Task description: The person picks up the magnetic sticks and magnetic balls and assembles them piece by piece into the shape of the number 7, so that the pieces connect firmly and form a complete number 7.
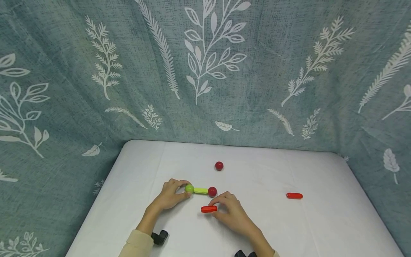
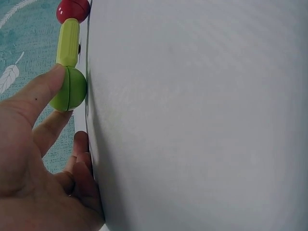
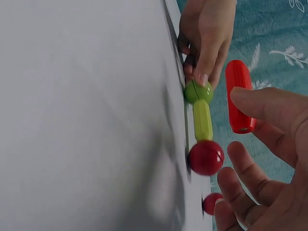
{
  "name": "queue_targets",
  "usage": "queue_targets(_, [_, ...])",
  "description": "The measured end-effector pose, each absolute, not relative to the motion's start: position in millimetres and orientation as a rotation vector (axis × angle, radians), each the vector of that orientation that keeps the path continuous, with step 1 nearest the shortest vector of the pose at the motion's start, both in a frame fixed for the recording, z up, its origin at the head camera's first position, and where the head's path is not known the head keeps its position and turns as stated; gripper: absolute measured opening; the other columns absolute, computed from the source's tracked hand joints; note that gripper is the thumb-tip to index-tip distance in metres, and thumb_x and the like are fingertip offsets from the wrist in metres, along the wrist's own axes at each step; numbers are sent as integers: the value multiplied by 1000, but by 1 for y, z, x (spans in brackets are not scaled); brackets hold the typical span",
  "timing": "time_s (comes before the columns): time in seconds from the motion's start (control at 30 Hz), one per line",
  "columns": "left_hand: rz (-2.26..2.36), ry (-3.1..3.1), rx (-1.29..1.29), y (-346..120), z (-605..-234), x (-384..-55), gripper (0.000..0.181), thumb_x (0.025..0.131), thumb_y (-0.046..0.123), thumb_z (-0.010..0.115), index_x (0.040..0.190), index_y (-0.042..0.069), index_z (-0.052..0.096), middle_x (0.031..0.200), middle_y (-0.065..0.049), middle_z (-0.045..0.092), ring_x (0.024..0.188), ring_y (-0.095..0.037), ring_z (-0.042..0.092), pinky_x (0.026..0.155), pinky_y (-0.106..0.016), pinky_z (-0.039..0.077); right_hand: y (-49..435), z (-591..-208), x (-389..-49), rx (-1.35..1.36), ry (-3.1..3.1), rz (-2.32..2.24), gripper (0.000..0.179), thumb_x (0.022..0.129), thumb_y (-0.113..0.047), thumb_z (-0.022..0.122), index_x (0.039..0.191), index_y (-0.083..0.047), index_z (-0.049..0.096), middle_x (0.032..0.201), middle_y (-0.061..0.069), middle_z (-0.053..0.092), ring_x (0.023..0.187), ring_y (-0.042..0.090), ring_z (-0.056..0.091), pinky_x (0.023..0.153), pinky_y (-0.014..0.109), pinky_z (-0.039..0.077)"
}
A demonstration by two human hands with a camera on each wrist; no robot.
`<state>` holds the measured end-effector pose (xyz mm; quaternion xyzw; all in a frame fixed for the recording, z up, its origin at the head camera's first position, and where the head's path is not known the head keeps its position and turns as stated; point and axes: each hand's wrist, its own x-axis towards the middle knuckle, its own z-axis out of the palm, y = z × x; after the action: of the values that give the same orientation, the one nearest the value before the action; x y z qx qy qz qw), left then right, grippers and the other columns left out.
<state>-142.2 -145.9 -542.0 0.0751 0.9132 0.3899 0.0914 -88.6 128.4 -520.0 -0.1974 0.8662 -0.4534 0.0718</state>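
Observation:
My left hand (image 1: 172, 193) pinches a green ball (image 1: 189, 189) between thumb and finger. A yellow-green rod (image 1: 201, 191) joins that ball to a dark red ball (image 1: 212, 191), making a small dumbbell shape low over the white table. In the left wrist view the thumb lies against the green ball (image 2: 69, 89), near where the rod (image 2: 69, 43) meets it. My right hand (image 1: 233, 213) pinches a red rod (image 1: 209, 209), held in front of the dumbbell and apart from it. The right wrist view shows a small hole in the end of this red rod (image 3: 239, 96).
On the white table (image 1: 266, 171), a loose dark red ball (image 1: 219, 165) lies behind the dumbbell. Another red rod (image 1: 294, 195) lies off to the right. Black wrist devices (image 1: 159, 237) show at both forearms. A leaf-patterned teal cloth (image 1: 244, 117) hangs behind the table.

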Motion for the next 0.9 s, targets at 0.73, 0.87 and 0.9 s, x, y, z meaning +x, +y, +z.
queue_targets(0.73, [1155, 2702, 238, -147, -543, -142, 32, 89, 42, 75, 119, 32, 69, 120, -6, 54, 110, -28, 43, 84, -57, 43, 68, -542, -80, -577, 2631, -1225, 21, 77, -21, 83, 92, -31, 72, 97, -7, 50, 93, 16, 44, 77, 40, 31])
queue_targets(0.87, [1155, 2703, 228, -146, -541, -141, 32, 89, 42, 75, 119, 32, 69, 120, -6, 54, 111, -28, 43, 84, -57, 43, 65, -543, -78, -587, 2669, -1176, 21, 76, -22, 84, 91, -31, 73, 97, -8, 48, 93, 17, 41, 76, 40, 29])
queue_targets(0.9, [1153, 2705, 225, -146, -541, -141, 32, 88, 42, 75, 119, 32, 69, 120, -6, 54, 111, -28, 43, 84, -57, 43, 65, -543, -78, -585, 2671, -1170, 21, 77, -22, 85, 91, -31, 73, 97, -8, 48, 93, 17, 41, 76, 40, 29])
